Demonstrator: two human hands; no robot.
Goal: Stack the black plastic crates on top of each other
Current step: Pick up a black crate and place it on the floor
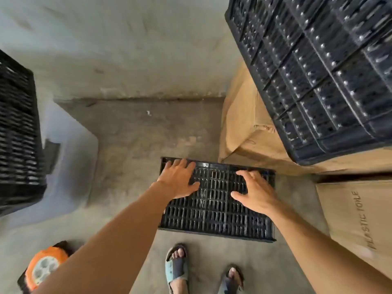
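Black crate (214, 211) on concrete floor (131, 145), just ahead of the feet. Left hand (177, 179) and right hand (256, 192) spread over its top, fingers splayed; contact unclear, blurry

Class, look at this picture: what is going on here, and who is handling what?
A person in sandals stands over a black slotted plastic crate lying on the concrete floor. Both bare hands are spread on it, the left hand near its far left corner, the right hand towards its right side; neither has closed around it. A stack of black crates rests on brown cardboard boxes to the right, and another black crate sits at the left.
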